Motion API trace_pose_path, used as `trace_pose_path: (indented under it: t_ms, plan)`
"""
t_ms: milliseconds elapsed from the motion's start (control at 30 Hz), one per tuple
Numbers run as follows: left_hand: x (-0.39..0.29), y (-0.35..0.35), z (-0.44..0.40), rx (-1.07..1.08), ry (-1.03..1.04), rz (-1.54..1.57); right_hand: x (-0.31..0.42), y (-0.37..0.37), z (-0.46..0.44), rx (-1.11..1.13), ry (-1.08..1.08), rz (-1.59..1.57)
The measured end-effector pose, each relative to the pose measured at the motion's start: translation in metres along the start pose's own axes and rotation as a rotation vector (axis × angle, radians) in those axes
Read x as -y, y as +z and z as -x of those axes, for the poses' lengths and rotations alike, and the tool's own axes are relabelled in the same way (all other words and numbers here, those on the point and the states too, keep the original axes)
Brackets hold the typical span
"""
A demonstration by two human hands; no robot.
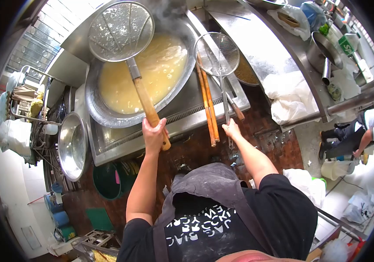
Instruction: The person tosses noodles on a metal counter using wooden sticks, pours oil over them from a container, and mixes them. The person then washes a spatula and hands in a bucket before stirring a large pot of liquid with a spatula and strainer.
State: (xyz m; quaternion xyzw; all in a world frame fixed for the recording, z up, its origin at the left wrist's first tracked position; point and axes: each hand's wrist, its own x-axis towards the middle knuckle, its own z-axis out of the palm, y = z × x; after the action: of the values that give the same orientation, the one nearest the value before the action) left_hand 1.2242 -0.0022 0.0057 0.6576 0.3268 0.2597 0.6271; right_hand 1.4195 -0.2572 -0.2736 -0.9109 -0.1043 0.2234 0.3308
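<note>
My left hand (154, 133) is closed around the wooden handle of a large round skimmer (121, 32). Its mesh head is raised over the far left part of a big metal wok (94, 102) holding cloudy yellowish liquid (145, 81) with pale bits afloat. With my right hand (231, 129) I grip the thin metal handle of a smaller wire strainer (217, 54), whose basket is above the wok's right rim. Two long wooden sticks (208, 107) lie just left of that handle, reaching past the stove's front edge. A wooden-ended handle (238, 112) sticks out to its right.
Steam rises behind the wok. A steel bowl (72, 146) leans left of the stove (121, 146), above a green bucket (107, 181). On the right are white plastic bags (289, 96), a counter with a pot (324, 54), and another person (368, 131) bending by a white bucket (337, 169).
</note>
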Motion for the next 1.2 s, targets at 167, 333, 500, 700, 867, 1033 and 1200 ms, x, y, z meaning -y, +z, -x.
trace_pose_path:
  t_ms: [167, 333, 500, 700, 867, 1033, 1200]
  plan:
    - [0.0, -0.047, 0.041, -0.012, -0.054, -0.005, 0.032, -0.035, 0.008, 0.198, 0.099, 0.188]
    - [0.007, -0.075, 0.056, 0.006, -0.062, -0.009, 0.117, -0.048, 0.057, -0.033, -0.324, 0.455]
    - [0.022, -0.096, 0.054, 0.011, -0.065, 0.047, 0.134, 0.004, 0.067, 0.145, -0.694, 0.874]
    - [0.034, -0.165, 0.071, -0.008, -0.094, 0.072, 0.111, 0.026, 0.068, 0.004, -0.26, 0.973]
    - [0.044, -0.236, 0.091, -0.025, -0.084, 0.095, 0.092, 0.03, 0.072, -0.135, -0.13, 0.932]
    - [0.056, -0.311, 0.096, -0.015, -0.072, 0.116, 0.169, 0.044, 0.115, -0.059, 0.043, 1.069]
    - [0.064, -0.359, 0.086, 0.027, -0.101, 0.082, 0.32, 0.11, 0.204, 0.461, -0.464, 0.359]
